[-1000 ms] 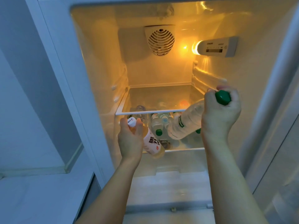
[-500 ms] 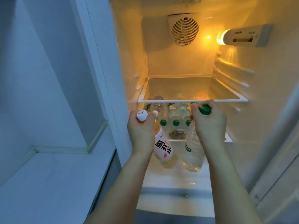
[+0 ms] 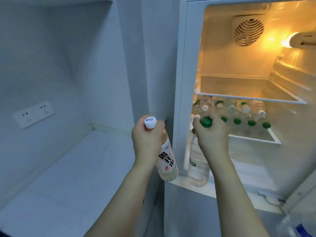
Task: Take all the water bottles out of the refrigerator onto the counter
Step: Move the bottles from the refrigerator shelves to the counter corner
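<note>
My left hand point(image 3: 146, 141) grips the neck of a white-capped bottle point(image 3: 168, 159) with a white label and black characters, hanging upright just outside the refrigerator's left edge. My right hand point(image 3: 212, 135) grips the neck of a clear green-capped bottle point(image 3: 198, 165), held upright at the front of the open refrigerator point(image 3: 186, 65). Several more bottles point(image 3: 237, 111) with green and white caps lie on the refrigerator's second shelf. The white counter point(image 3: 71, 177) stretches out at the lower left.
A glass shelf point(image 3: 248, 98) sits above the lying bottles. A fan vent point(image 3: 248, 32) and a lit lamp point(image 3: 290, 41) are at the back of the refrigerator. A wall socket plate point(image 3: 33, 113) is on the left wall. Part of the refrigerator door point(image 3: 299, 202) shows at lower right.
Both hands have drawn their bottles out of the refrigerator and leftward, toward the counter. The green-capped bottle went from tilted to upright. My view has swung left.
</note>
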`<state>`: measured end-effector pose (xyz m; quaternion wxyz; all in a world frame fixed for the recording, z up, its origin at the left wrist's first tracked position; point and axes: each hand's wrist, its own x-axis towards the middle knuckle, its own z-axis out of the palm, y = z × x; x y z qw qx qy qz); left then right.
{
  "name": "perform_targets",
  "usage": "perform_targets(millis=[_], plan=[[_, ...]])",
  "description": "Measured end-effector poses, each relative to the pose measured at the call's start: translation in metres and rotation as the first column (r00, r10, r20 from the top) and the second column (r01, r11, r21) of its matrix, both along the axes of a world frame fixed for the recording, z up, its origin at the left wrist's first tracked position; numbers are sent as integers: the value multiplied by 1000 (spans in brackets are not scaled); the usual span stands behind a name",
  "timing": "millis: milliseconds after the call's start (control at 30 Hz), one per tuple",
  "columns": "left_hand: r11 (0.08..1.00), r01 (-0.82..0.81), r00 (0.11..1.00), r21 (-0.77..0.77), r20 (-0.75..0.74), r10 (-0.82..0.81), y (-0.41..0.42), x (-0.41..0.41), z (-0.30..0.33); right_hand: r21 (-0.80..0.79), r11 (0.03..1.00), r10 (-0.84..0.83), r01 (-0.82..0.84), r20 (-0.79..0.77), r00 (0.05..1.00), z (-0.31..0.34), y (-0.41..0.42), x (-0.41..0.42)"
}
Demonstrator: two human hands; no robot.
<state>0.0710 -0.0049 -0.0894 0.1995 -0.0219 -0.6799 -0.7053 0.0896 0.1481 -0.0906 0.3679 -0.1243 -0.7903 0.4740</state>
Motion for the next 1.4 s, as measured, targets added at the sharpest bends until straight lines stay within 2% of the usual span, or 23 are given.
perform_targets(millis=[267,433,600,733,933,1167,1400], plan=[[989,-147,988,-15,48,147,-104,55,-8,6,978,208,-209,50,977,-5,-110,28],[971,-240,969,-23,52,241,-162,83,-18,-77,917,396,-391,69,916,-9,-173,34],[905,-421,903,-68,67,425,-206,106,-20,-135,801,594,-583,59,802,-16,-222,31],[852,-516,849,-93,80,523,-230,124,-20,-152,730,679,-666,55,732,-25,-257,29],[724,-683,718,-99,92,690,-270,171,-15,-176,586,806,-791,24,592,-25,-324,53],[550,-819,550,-164,48,834,-328,271,-2,-165,372,921,-913,-53,385,-9,-407,132],[445,-875,446,-193,39,894,-390,402,8,-137,200,975,-970,-72,211,-3,-489,248]])
